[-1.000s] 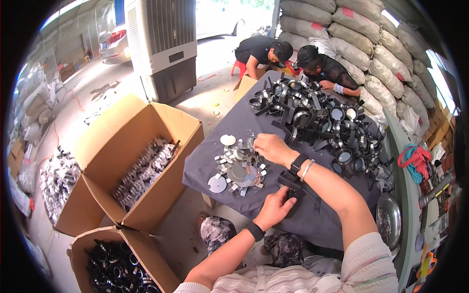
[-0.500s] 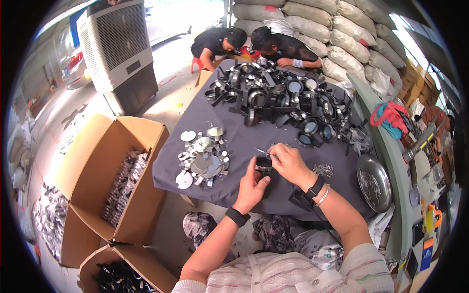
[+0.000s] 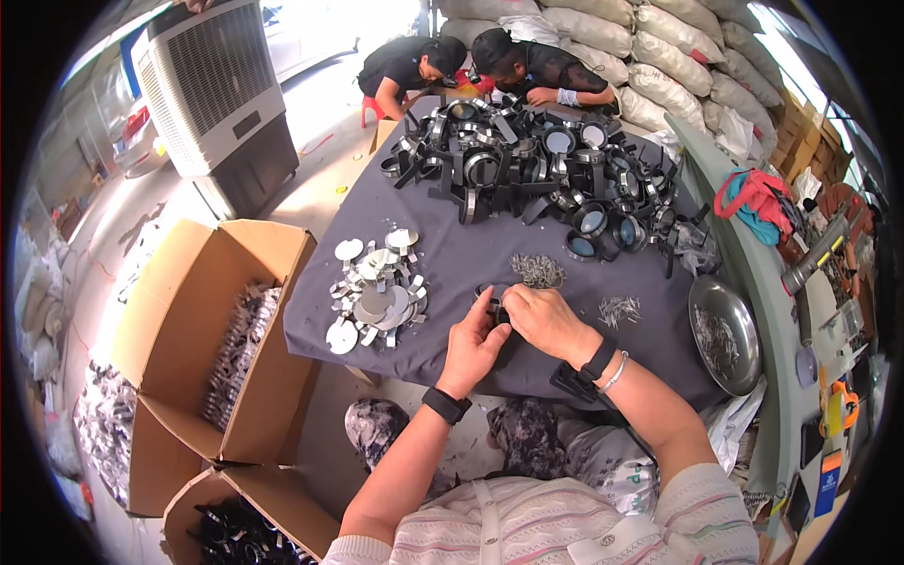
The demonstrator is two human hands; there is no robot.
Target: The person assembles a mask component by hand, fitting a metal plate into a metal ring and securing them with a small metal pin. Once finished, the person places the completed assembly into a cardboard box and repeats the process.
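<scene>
Over the near part of the grey-clothed table, my left hand point(image 3: 476, 344) grips a small black ring-shaped part point(image 3: 502, 318) between thumb and fingers. My right hand point(image 3: 551, 325) is pinched closed against the top of that part. Whatever its fingertips hold is hidden behind the knuckles. Just beyond my hands lies a small heap of thin metal pins point(image 3: 537, 271), and a looser bunch of pins point(image 3: 620, 311) lies to the right. Left of my hands is a pile of flat silver discs with tabs point(image 3: 381, 299).
A large heap of black ring parts with round lenses point(image 3: 527, 160) covers the table's far side. A steel dish point(image 3: 750, 330) with pins stands at right. Open cardboard boxes point(image 3: 179, 330) stand at left, near an air cooler point(image 3: 221, 104). Two people work beyond the table.
My right hand has come down onto the black part, and the thin silver piece at its fingertips is now out of sight. The view has shifted slightly, and the pin heap beyond is uncovered.
</scene>
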